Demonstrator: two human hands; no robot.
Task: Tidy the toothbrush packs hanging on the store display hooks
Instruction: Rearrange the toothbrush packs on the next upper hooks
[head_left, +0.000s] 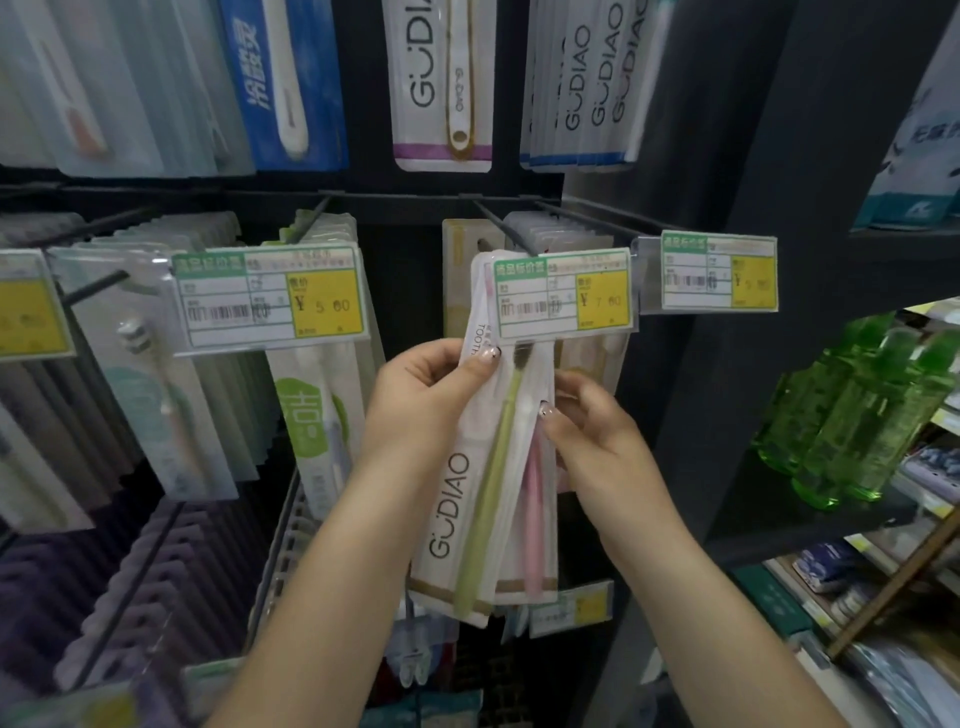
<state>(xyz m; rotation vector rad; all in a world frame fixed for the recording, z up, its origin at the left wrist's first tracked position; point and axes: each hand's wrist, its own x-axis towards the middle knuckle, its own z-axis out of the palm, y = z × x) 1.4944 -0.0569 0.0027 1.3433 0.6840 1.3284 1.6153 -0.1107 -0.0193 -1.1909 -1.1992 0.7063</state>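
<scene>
A white GUDIAO toothbrush pack (457, 499) with a green brush hangs tilted at the centre of the display, its top hidden behind a price tag (563, 293). My left hand (426, 387) grips its upper left edge, thumb on the front. Behind it sits a pack with a pink brush (535, 499). My right hand (587, 431) pinches the right edge of these packs. The black hook (501, 226) carrying them runs back to the panel, with more packs (561, 234) hanging further along it.
Other toothbrush packs fill the hooks to the left (156, 374) and the row above (441, 83), each hook fronted by a price tag (270, 301). A dark side panel (727, 312) borders the display on the right, and green bottles (857, 410) stand on the shelf beyond it.
</scene>
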